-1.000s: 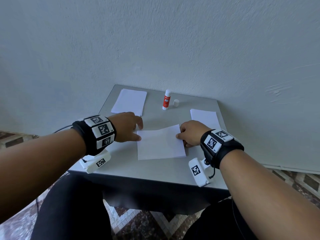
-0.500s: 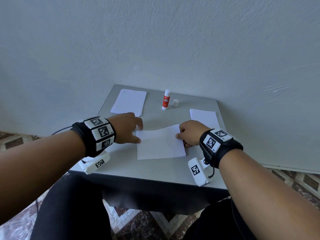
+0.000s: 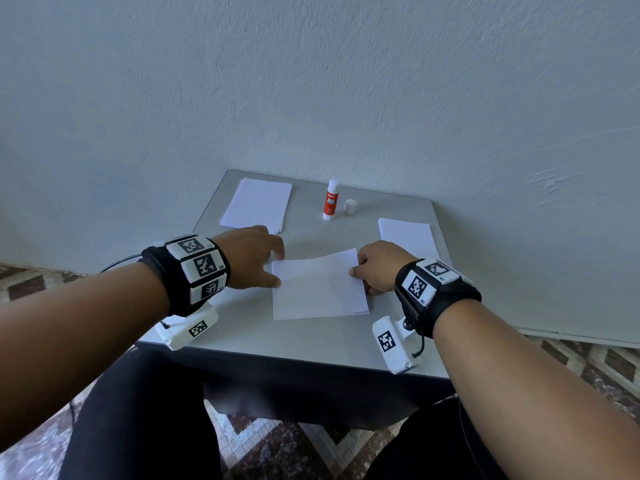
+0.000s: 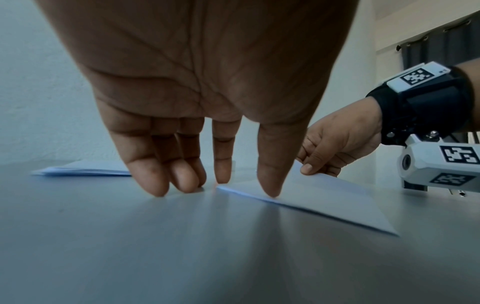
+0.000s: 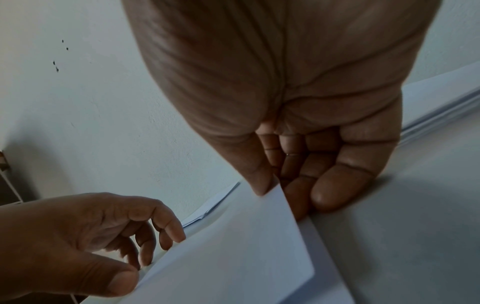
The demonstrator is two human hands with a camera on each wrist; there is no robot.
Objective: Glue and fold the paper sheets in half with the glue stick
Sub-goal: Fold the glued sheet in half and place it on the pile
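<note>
Her right hand (image 3: 375, 266) pinched the folded sheet's (image 3: 317, 289) edge; the left hand's (image 3: 251, 258) straight fingertips pressed its opposite edge.

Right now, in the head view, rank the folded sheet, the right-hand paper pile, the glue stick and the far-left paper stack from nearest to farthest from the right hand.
From the right hand:
1. Folded sheet, pinched at its right edge.
2. Right-hand paper pile, just behind the hand.
3. Glue stick, standing at the back centre, uncapped.
4. Far-left paper stack, at the back left corner.
</note>
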